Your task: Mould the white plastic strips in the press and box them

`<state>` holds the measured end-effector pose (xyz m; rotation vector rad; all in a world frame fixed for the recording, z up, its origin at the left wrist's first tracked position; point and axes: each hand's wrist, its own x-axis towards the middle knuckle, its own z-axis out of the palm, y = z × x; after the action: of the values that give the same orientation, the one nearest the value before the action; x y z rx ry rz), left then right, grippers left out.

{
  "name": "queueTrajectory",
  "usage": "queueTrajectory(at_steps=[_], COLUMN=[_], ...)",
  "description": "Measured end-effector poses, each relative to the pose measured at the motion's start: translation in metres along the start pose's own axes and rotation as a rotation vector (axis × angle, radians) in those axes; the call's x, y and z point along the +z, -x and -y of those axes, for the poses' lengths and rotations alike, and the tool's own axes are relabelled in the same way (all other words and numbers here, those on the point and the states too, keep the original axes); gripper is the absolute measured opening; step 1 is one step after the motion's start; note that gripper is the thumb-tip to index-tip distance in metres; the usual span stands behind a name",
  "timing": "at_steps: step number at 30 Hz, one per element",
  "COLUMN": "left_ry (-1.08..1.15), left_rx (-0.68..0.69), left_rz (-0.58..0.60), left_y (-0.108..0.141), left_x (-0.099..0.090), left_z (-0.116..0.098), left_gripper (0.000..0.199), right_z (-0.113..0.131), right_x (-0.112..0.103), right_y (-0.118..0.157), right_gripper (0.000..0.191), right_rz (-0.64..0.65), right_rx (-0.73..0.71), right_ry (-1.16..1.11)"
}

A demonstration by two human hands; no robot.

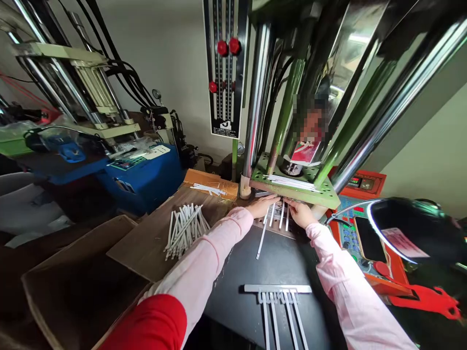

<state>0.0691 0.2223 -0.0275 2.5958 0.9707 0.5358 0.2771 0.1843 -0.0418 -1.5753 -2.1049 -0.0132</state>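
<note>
White strips [273,216] are held down or pinched under the green press plate [295,192] by the left hand [260,206] and right hand [301,214], the grip being unclear. Strip comb [278,301] is laid on a black bench [248,262] before the plate; a strip bundle [184,231] is piled on a board [140,248] left of it.

Bright, flat indoor light, source out of frame, spreads evenly over the pale wall [164,82], while hard glare streaks down the chrome press columns [257,97]. Wide-angle distortion bows the uprights toward the frame edges. Shadow pools deep in the cardboard box [73,287] at lower left, a square-pixelated blur masks a patch behind the press columns [310,127], and the white plastic strips [184,231] on the bench [138,248] stay crisp.
</note>
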Motion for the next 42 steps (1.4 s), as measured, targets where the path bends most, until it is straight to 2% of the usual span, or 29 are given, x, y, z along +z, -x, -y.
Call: queueTrajectory(at_steps=[2,4,7,9,12,13,15,17,21,27,33,42], left_ry=[-0.015,-0.027,-0.041,-0.048,-0.080,-0.106,-0.184,-0.279,-0.419,-0.449,-0.433,-0.398], left_rx=[0.007,0.029,0.059,0.005,-0.149,-0.168,-0.189,-0.211,-0.260,-0.250,-0.253,-0.282], left_rz=[-0.022,-0.035,0.029,0.101,0.165,0.172,0.156,0.105,-0.005,-0.040,-0.037,-0.006], left_y=[0.019,0.054,0.139,0.207,0.293,0.313,0.336,0.342,0.333,0.331,0.329,0.329], left_x=[-0.011,-0.024,-0.041,-0.046,-0.040,-0.034,-0.020,-0.005,0.014,0.017,0.017,0.016], left_z=[-0.011,-0.024,-0.047,-0.059,-0.069,-0.070,-0.072,-0.073,-0.078,-0.082,-0.082,-0.084], left_gripper=[0.074,0.075,0.066,0.068,0.084,0.090,0.098,0.097,0.089,0.086,0.084,0.084], right_z=[0.010,0.018,0.023,0.022,0.022,0.025,0.036,0.052,0.081,0.090,0.103,0.095], right_x=[-0.018,-0.037,-0.061,-0.069,-0.068,-0.065,-0.056,-0.047,-0.039,-0.048,-0.055,-0.048], right_y=[0.020,0.056,0.140,0.206,0.296,0.318,0.346,0.356,0.352,0.351,0.345,0.349], right_gripper=[0.048,0.047,0.046,0.049,0.061,0.068,0.079,0.081,0.077,0.082,0.071,0.076], right_rz=[-0.027,-0.044,-0.008,0.074,0.106,0.098,0.057,0.020,0.024,0.077,0.077,0.047], right_rx=[0.007,0.010,-0.010,0.010,-0.028,-0.083,-0.145,-0.107,0.075,0.151,0.287,0.190], right_ry=[-0.026,-0.058,-0.142,-0.138,0.009,0.062,0.187,0.301,0.386,0.390,0.284,0.348])
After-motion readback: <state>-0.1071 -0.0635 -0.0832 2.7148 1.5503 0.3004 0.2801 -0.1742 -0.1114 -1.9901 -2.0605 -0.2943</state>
